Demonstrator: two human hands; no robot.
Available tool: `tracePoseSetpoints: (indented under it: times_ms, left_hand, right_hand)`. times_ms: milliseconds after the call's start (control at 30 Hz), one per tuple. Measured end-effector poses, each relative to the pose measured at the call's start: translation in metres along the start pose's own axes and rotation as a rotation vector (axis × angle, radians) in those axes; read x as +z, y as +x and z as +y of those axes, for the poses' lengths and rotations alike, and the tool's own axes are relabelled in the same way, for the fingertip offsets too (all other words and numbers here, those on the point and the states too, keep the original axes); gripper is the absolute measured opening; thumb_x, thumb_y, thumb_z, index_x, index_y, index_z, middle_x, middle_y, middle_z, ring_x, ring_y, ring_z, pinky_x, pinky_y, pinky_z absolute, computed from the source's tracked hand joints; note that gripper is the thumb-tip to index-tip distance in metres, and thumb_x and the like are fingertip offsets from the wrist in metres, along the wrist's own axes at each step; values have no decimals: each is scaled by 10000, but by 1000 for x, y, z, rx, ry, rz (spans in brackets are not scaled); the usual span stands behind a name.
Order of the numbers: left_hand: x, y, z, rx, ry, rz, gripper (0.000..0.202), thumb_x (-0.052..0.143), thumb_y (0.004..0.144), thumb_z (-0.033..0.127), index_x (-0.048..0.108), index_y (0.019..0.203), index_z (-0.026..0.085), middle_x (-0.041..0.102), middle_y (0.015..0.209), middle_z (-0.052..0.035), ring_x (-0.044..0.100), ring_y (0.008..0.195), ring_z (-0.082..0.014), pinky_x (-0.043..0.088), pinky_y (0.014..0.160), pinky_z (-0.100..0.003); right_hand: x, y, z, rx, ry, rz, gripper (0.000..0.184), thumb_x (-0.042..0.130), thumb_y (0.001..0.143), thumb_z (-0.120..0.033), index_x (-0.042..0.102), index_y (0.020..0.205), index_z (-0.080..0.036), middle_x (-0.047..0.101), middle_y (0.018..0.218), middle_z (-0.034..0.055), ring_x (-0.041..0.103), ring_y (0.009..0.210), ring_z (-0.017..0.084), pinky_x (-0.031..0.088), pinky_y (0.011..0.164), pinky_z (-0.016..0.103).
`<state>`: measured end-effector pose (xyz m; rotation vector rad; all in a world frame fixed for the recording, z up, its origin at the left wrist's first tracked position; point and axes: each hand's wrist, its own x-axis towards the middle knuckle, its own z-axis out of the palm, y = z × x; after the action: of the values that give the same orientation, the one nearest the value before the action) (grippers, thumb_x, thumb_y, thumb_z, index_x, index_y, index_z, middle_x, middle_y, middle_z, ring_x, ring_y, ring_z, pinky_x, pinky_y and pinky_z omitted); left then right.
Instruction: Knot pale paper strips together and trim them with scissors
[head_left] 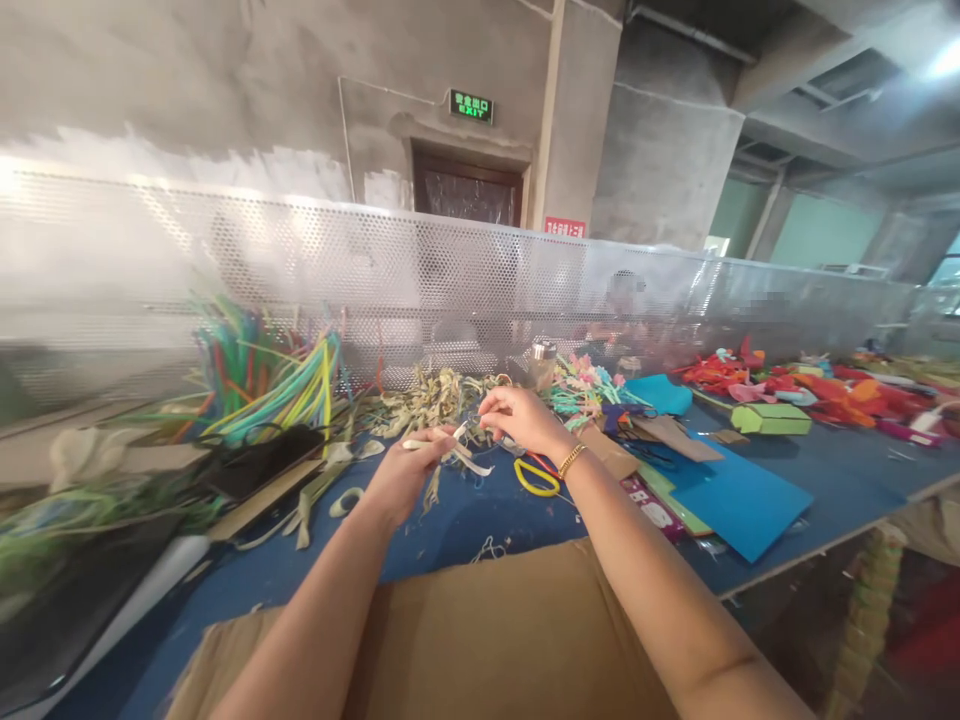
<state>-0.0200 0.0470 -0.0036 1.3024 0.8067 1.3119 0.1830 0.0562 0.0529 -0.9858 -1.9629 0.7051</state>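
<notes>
My left hand [411, 472] is closed around a pale cream strip [474, 463], whose free end sticks out to the right over the blue table [450, 535]. My right hand [525, 418] is raised just to the right with thumb and fingers pinched together close to the strip's upper tip. What lies between those fingertips is too small to make out. Behind both hands sits a heap of dry, beige-green husk-like pieces [427, 395]. Yellow-handled scissors [537, 478] lie below my right wrist. A roll of pale tape [346, 502] is left of my left hand.
A brown cardboard sheet [495, 640] covers the near edge. Colourful pipe-cleaner-like stems [277, 380] stand at left, beside a black bag-like item [262, 462]. Blue sheets [739, 490], a green case [771, 419] and red-orange pieces [840, 395] lie right. A perforated metal screen [360, 270] runs behind.
</notes>
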Motion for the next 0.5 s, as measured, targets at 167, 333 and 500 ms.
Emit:
tracePoseSetpoints:
  times_ms: [167, 333, 500]
  left_hand:
    - [6, -3, 8, -35, -34, -21, 200, 772, 624, 347, 651, 613, 188, 687, 1041, -66, 601, 999, -205, 464, 767, -237]
    - [10, -5, 13, -79, -125, 14, 263, 794, 587, 346, 593, 600, 176, 691, 902, -44, 611, 771, -155, 468, 657, -242]
    - [10, -5, 10, -177, -230, 11, 262, 826, 579, 277, 605, 653, 158, 600, 680, 27, 531, 597, -79, 445, 572, -195]
  right_hand:
    - [11, 1, 3, -68, -132, 52, 75, 633, 806, -253, 654, 769, -191, 631, 643, -10, 548, 555, 102, 424, 568, 236]
    - [14, -2, 8, -126, -62, 77, 68, 647, 807, -267, 671, 837, -212, 696, 779, 15, 617, 669, 126, 476, 648, 263]
    - [17, -6, 7, -136, 49, 94, 106, 657, 804, -275, 651, 901, -233, 719, 858, 30, 681, 795, 161, 523, 755, 316]
